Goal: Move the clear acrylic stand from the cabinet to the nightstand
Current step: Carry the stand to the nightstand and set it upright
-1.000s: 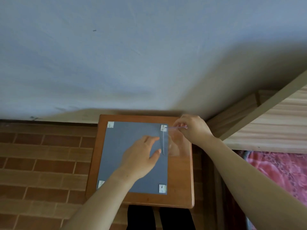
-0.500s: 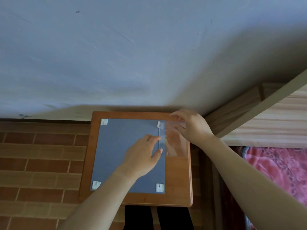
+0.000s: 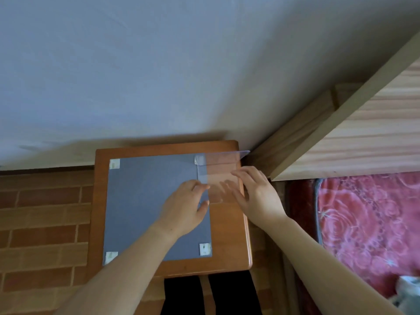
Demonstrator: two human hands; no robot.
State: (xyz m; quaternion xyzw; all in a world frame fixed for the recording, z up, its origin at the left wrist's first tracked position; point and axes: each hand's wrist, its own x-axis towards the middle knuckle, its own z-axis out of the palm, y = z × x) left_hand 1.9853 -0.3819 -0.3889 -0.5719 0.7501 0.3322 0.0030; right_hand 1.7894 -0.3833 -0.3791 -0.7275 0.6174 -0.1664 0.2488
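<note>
Steadying acrylic stand on nightstand w/ both hands.

a pale blue-grey wall fills the upper view and meets a floor of reddish-brown brick-pattern tiles, while a light wooden bed frame slants in at the right above a red floral bedspread, all under soft, even daylight.

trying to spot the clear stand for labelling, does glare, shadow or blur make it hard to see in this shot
Head view: the clear acrylic stand shows only by pale edge highlights; the right hand fingers look smeared through it; soft shadow on the wall behind the nightstand; wide-angle bending at the borders.
</note>
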